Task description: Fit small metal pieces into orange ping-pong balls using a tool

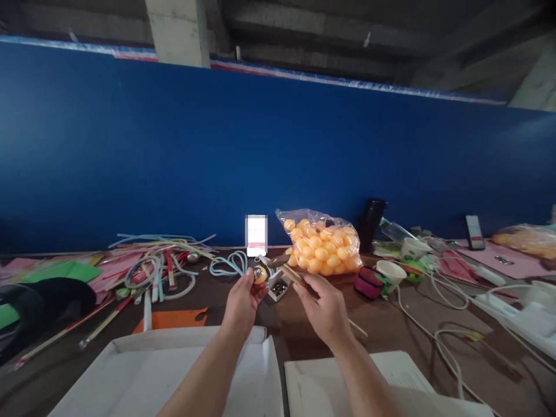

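Between the fingertips of my left hand [242, 301] is a small orange ball [260, 275] with a shiny silvery patch on the side facing me. My right hand [325, 307] pinches a flat tan strip [292, 275] that looks like wood or card, its tip pointing left toward the ball. Between and just beyond the hands stands a small white box [274, 296] with dark, shiny little parts inside. Behind my right hand, a clear plastic bag [321, 246] bulges with many orange balls.
A phone [257, 234] leans against the blue partition [278, 145]. Coiled pale-blue tubing [228, 264], coloured strips and paper lie left. A black bottle [372, 223], paper cup [391, 275], magenta pouch [369, 282] and white cables [412, 315] are right. White boxes [174, 370] lie under my forearms.
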`<state>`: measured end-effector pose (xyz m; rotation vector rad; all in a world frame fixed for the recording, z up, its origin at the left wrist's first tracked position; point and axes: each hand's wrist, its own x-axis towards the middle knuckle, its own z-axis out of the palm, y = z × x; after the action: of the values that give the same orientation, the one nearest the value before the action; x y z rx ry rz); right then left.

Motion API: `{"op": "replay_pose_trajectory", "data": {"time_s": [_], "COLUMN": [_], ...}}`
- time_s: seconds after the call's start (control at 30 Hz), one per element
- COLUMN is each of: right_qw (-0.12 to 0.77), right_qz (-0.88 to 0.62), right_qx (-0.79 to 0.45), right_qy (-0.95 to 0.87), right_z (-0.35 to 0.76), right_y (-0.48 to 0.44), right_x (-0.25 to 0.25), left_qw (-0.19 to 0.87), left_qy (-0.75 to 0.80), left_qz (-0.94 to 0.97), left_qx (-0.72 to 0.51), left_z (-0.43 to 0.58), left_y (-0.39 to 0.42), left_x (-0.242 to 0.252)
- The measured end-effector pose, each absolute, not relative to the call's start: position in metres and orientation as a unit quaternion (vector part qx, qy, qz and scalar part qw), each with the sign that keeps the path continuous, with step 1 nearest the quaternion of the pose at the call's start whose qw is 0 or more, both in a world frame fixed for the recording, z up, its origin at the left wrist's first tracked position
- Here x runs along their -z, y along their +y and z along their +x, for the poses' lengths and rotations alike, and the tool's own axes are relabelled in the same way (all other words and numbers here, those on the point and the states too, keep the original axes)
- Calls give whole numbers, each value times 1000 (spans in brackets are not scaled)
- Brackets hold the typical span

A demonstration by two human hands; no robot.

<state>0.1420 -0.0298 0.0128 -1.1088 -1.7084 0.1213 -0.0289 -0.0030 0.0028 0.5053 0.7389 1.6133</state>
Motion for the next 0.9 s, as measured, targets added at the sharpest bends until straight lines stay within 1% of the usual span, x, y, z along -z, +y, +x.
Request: {"op": "replay_pose_trajectory", "data": {"time_s": [0.1,0.3,0.43,0.6,0.73,0.9], "right_qw": [531,488,510,481,492,475], "right_qz": [-456,-461,-459,-463,-462,-469], "right_qx": [-54,-41,-41,-44,-51,-46], "right_qy": [-712,-740,-726,-743,-736,-744], "right_z": [142,138,138,138,137,137], "right_y": [-31,-33,-32,-33,-32,-32], "right_x": [-15,-15,-14,-15,-15,-14], "left_qw": [605,597,596,596,591,594], "left_qy": [316,319,318,332,335,343], "left_qz": [220,231,231,227,221,222], "left_qx": [-697,-699,-700,-695,-700,-693], "left_z": [-29,-28,-28,-28,-28,-29], "left_y": [-4,-5,-5,-6,-6,-6], "left_x": [-2,-3,-6,-8,-7,-8]}}
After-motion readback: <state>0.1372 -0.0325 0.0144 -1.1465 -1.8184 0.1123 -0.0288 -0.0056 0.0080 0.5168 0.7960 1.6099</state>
